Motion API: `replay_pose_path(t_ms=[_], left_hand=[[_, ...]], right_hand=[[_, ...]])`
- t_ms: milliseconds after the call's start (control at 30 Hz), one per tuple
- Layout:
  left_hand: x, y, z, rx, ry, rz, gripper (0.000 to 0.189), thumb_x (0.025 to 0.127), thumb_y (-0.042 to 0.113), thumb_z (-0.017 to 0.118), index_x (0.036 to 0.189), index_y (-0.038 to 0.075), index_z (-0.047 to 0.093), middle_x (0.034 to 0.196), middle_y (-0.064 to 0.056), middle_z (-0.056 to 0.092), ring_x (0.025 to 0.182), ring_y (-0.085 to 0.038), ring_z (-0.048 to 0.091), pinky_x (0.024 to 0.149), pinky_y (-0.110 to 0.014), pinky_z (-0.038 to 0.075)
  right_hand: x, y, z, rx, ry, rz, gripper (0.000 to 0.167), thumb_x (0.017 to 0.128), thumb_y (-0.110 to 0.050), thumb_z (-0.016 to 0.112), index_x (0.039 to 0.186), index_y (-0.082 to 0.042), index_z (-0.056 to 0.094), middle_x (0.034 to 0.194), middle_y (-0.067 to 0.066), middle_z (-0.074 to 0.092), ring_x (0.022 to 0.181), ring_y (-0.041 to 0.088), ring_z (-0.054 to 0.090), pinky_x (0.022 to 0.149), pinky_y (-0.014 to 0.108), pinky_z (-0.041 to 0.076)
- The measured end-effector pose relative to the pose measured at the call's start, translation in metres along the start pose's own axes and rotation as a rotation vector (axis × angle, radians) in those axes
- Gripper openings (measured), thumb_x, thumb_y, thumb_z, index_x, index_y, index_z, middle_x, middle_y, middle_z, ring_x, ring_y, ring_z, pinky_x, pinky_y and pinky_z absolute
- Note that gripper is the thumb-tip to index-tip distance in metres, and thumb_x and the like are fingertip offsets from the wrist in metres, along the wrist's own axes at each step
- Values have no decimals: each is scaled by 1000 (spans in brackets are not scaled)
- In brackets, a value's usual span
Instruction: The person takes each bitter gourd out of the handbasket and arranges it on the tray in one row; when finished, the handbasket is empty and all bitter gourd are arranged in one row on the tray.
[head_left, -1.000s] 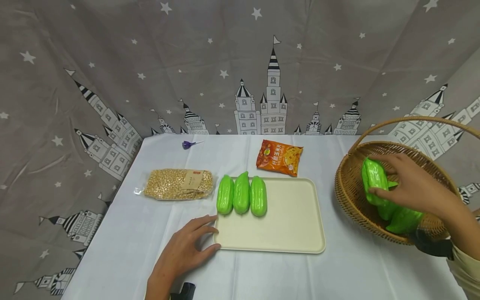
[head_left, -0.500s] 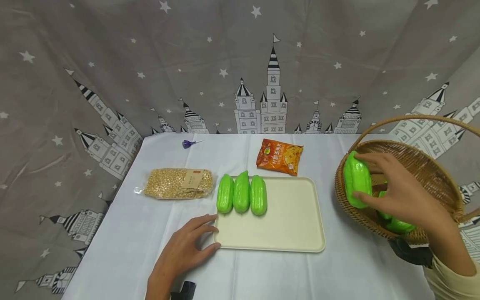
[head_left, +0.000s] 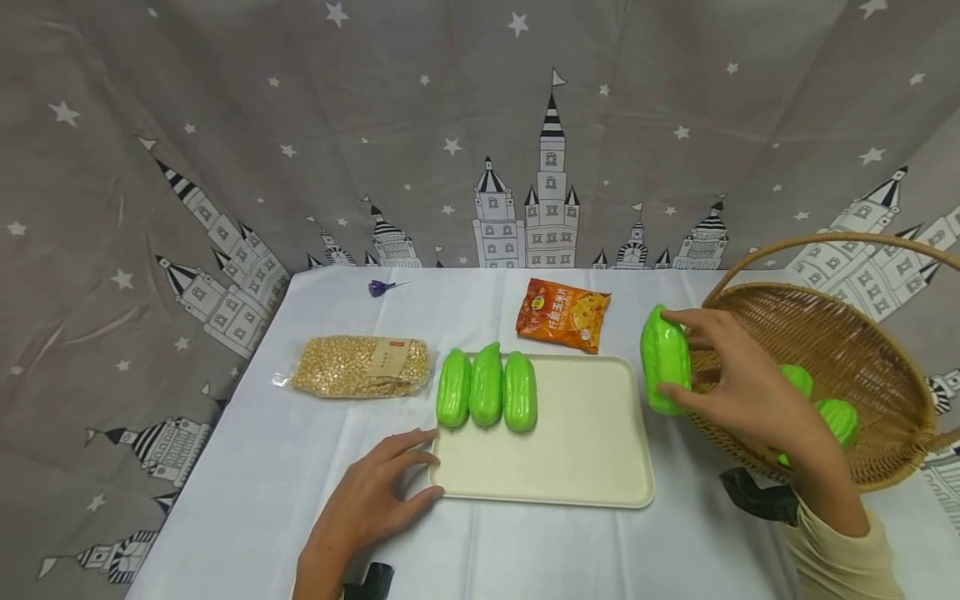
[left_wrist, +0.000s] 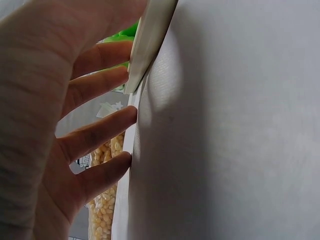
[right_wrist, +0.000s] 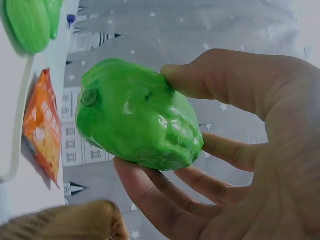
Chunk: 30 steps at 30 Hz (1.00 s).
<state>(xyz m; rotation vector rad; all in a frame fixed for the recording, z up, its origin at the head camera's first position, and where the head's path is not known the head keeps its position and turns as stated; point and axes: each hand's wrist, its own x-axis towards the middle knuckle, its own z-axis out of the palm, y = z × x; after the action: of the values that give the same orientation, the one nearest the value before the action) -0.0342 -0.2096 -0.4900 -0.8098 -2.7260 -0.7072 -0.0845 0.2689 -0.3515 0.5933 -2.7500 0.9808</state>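
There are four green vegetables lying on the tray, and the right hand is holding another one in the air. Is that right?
Not quite: three green vegetables, not four, lie on the tray. The head view shows them side by side. The right hand is indeed holding another green vegetable in the air.

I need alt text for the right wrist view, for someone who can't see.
A right hand holds a glossy green vegetable. At left show an orange packet and other vegetables; a blurred woven basket edges in at bottom left, before a starry grey curtain.
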Motion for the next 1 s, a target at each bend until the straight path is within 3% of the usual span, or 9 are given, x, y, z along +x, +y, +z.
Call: replay_pose_path(t_ms=[167,333,533,767,1000], left_hand=[[0,1,1,-7,-7,-2,40,79,38,96,111,23,78,146,3,67,134,-23,65,106,-42,57],[0,1,0,-1,-6,-3,40,79,37,97,111,23,78,145,4,68,133,-22,65,105,-42,57],[0,0,-1,-8,-2,-1,39,79,35,97,111,22,78,145,4,68,132,-22,65,106,-41,56],[0,0,0,-23,-2,-4,39,79,35,96,112,22,79,145,4,68,133,-22,65,106,-40,55],[0,0,-1,-24,-11,-15,39,80,38,96,112,23,78,146,5,67,134,-21,64,108,-39,55]], right_hand=[[5,-5,8,11,-5,-9,90,78,-11,98,154,-4,52,142,19,57,110,36,69,79,32,63],[10,-8,19,55,-34,-6,89,81,-11,96,156,-5,49,145,21,56,111,42,72,82,47,66],[18,-12,38,208,-104,79,86,85,-6,91,157,-4,45,151,23,49,119,48,67,83,43,67],[29,-10,69,305,-142,129,86,88,-7,90,160,-2,43,156,27,45,129,53,61,88,44,67],[36,-4,106,354,-148,190,84,88,-6,89,159,-2,45,160,25,46,134,51,60,90,37,66]])
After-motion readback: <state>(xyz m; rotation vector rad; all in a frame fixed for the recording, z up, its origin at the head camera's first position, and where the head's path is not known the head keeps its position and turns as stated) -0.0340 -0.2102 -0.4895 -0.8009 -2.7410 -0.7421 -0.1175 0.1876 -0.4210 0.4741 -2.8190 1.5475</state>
